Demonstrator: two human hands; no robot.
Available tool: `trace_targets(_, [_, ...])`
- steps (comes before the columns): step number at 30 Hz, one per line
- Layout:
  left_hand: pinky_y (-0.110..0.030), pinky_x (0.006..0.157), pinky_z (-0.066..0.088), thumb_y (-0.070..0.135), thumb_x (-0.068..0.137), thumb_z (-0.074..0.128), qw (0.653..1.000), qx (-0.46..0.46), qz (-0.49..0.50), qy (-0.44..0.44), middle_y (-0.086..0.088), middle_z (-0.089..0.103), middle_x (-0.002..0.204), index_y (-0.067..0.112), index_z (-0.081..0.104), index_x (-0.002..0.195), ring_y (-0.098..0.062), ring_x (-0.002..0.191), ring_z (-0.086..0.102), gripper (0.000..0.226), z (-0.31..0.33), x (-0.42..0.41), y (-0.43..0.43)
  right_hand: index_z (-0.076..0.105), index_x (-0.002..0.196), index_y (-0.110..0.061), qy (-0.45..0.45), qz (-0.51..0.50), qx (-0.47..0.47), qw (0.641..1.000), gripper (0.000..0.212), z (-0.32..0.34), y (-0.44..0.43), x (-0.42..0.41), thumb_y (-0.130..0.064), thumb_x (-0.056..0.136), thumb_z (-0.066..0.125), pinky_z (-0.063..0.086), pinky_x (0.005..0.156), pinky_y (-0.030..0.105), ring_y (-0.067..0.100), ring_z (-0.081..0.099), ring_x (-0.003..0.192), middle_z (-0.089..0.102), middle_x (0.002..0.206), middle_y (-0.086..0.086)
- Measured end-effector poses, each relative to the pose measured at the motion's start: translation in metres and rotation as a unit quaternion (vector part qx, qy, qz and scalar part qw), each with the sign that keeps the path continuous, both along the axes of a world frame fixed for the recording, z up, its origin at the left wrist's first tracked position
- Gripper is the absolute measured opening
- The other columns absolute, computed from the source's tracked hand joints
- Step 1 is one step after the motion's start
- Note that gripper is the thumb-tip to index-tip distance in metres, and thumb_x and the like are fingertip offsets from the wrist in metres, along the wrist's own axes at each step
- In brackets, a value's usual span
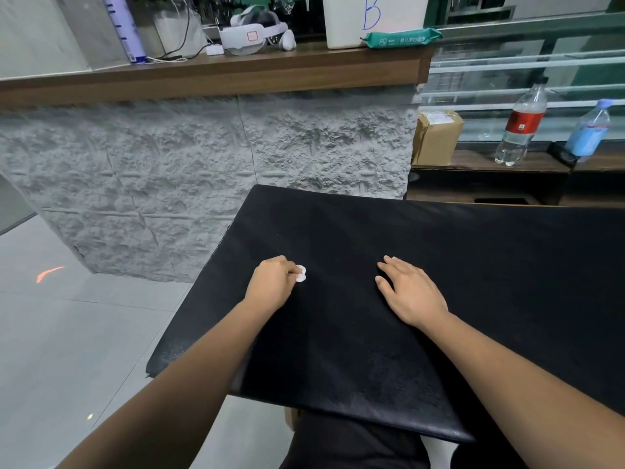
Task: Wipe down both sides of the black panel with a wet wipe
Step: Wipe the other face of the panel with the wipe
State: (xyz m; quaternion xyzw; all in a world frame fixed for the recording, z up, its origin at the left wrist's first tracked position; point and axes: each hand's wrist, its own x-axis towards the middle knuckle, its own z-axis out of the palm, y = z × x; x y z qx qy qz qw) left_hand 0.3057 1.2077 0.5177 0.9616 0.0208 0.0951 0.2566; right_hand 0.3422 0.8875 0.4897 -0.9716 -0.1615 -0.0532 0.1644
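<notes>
Hands on black panel [372,350].
Left hand [274,282] pinches wet wipe [301,274]; right hand [411,292] lies flat, fingers straight; white box [341,28] reads "B".

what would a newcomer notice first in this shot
The big black panel fills the lower right of the view, lying over the person's legs. On it the left hand pinches a small white wet wipe, while the right hand rests open on the panel further right. Up on the wooden shelf lies a green wipes pack.
</notes>
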Motion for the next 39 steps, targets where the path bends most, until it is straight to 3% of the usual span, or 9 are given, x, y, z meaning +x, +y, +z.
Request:
trace_targets(4, [-0.031,0.085,0.054,0.019,0.097,0.069,1.0,0.006,0.019,-0.009,0.013,0.07,0.101,0.023,0.084,0.096,-0.013,0.094,0.069,0.015,0.003,0.004,0.021,0.045,0.158,-0.027,-0.007,0.002,-0.001,1.0,0.056,-0.001,0.0,0.0,-0.052,0.109,0.032,0.021,0.127,0.033,0.007,0.022,0.157,0.034,0.168,-0.009])
trace_targets(10, [-0.025,0.076,0.045,0.018,0.098,0.069,0.997,0.025,0.078,-0.014,0.015,0.069,0.099,0.023,0.083,0.097,-0.014,0.091,0.068,0.016,0.004,0.01,0.052,0.046,0.157,-0.028,-0.01,0.002,0.0,1.0,0.057,-0.004,0.0,0.002,-0.054,0.109,0.031,0.021,0.127,0.033,0.007,0.023,0.157,0.035,0.168,-0.01])
trace_targets(21, [-0.045,0.087,0.055,0.01,0.1,0.06,0.979,0.024,0.2,-0.016,-0.006,0.072,0.112,0.01,0.078,0.094,-0.031,0.094,0.069,0.019,-0.001,0.03,0.034,0.047,0.156,-0.029,-0.015,-0.007,-0.001,1.0,0.058,-0.007,0.0,0.003,-0.055,0.108,0.029,0.019,0.126,0.032,0.008,0.024,0.157,0.035,0.167,-0.011])
trace_targets(32, [-0.048,0.084,0.056,0.002,0.097,0.057,0.993,0.038,0.114,-0.017,-0.006,0.071,0.109,0.012,0.074,0.088,-0.031,0.092,0.066,0.022,-0.005,0.045,-0.038,0.046,0.157,-0.029,-0.012,-0.008,0.0,1.0,0.057,-0.006,0.001,0.002,-0.054,0.109,0.029,0.021,0.126,0.032,0.008,0.023,0.157,0.035,0.167,-0.011])
trace_targets(39, [-0.039,0.089,0.054,0.006,0.099,0.057,0.999,0.033,0.036,-0.002,0.006,0.07,0.113,0.022,0.08,0.099,-0.021,0.1,0.067,0.028,-0.001,0.047,-0.024,0.045,0.158,-0.029,-0.011,-0.004,-0.002,1.0,0.057,-0.005,0.0,0.001,-0.054,0.109,0.03,0.02,0.128,0.033,0.008,0.022,0.157,0.033,0.168,-0.01])
